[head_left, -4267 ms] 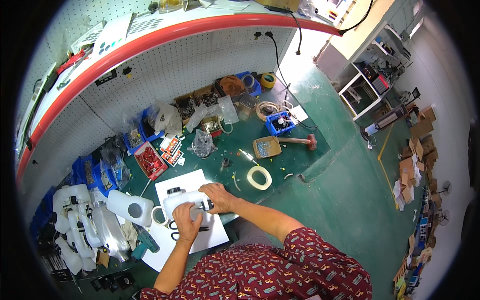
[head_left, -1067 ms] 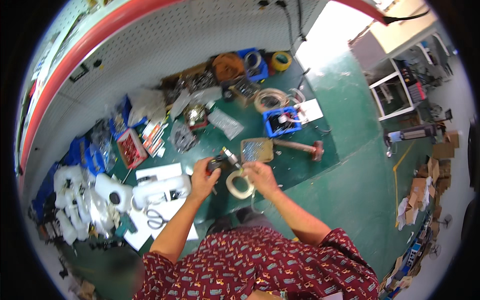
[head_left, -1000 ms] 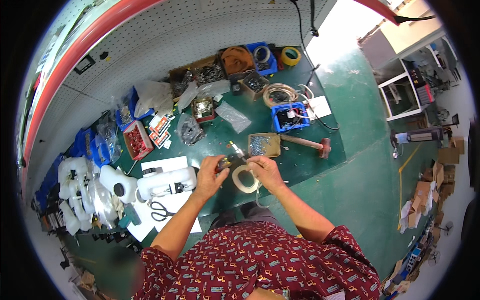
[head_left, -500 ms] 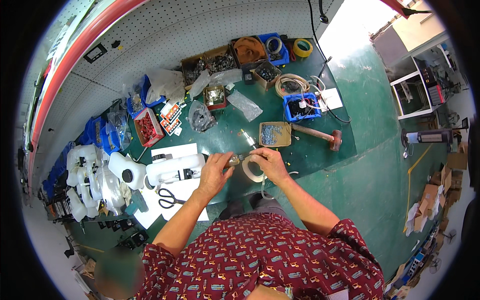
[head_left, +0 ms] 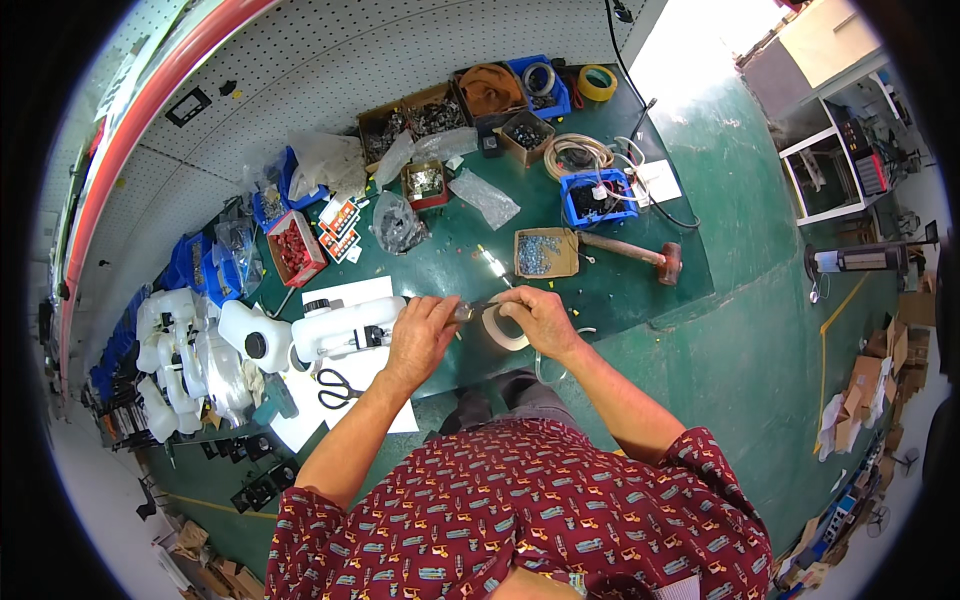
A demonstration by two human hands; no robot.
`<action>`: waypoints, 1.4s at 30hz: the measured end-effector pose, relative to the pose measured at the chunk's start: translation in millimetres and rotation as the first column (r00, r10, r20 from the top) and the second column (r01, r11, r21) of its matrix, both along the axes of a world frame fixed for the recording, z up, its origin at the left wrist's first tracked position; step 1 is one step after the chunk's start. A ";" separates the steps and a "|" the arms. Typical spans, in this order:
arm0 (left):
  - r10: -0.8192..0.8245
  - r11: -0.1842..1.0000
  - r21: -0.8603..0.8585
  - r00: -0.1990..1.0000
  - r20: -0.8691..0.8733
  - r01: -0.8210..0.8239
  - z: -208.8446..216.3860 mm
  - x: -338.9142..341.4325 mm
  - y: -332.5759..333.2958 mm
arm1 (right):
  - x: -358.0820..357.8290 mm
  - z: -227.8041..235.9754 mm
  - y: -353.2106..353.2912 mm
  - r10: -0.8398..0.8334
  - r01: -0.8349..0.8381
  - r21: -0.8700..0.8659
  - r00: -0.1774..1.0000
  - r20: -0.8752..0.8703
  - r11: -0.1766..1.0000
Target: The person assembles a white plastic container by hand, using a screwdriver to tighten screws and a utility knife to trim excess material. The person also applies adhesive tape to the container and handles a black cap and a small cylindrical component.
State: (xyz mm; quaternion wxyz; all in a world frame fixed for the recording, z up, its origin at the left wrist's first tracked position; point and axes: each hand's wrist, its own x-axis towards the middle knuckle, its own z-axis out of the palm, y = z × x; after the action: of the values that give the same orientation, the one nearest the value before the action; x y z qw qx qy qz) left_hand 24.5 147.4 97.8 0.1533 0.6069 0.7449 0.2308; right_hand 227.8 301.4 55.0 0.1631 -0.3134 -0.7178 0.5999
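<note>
Over the near edge of the bench, my left hand (head_left: 420,335) is closed around a small cylindrical part (head_left: 463,314), its end poking out past the fingertips. Close by on the right, my right hand (head_left: 542,322) has its fingers pinched at a small dark piece (head_left: 487,305) that meets this part; its kind is too small to make out. Under the right fingers lies a cream tape roll (head_left: 505,341), partly covered. A clear tube (head_left: 541,371) curves below the right hand. Just beyond the hands lies a slim tool with a pale shaft (head_left: 492,264).
White plastic tanks (head_left: 345,330) and black-handled scissors (head_left: 338,389) lie to the left on white paper. A box of small bluish parts (head_left: 545,254) and a hammer (head_left: 630,256) are at the right. Parts boxes (head_left: 437,115) line the back.
Both hands stay close together at the small part, with the right fingers shifted slightly. The clear tube below has changed its curve. A person's head at the lower left has left the view.
</note>
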 end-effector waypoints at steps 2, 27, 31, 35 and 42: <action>-0.005 1.000 0.009 1.000 -0.006 0.005 1.7 1.5 -0.8 | 1.3 -0.3 -1.3 -0.007 0.007 0.000 1.000 -0.004 1.000; -0.020 0.995 -0.095 0.997 -0.073 0.013 -3.1 11.5 6.9 | 11.0 -5.1 6.3 -0.021 0.020 -0.033 1.000 -0.020 0.999; -0.027 0.996 -0.083 0.994 -0.107 0.018 -18.3 13.5 7.3 | 10.4 -6.8 9.8 -0.007 0.007 -0.007 1.000 -0.015 1.000; 0.037 0.991 -0.128 0.998 -0.057 -0.044 -42.9 10.9 17.8 | 11.2 -24.5 11.7 -0.071 0.071 0.006 0.997 -0.021 0.997; 0.418 0.906 -0.089 0.848 0.325 -0.413 -145.6 -20.1 34.1 | 27.9 -58.5 15.3 -0.201 0.213 -0.309 0.977 0.069 0.927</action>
State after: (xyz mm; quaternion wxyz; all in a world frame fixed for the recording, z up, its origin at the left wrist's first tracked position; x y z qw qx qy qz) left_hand 4.4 181.5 -47.8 0.2294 0.3819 0.8229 0.3526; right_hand 255.7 316.8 -3.5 0.1604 -0.4201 -0.5787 0.6804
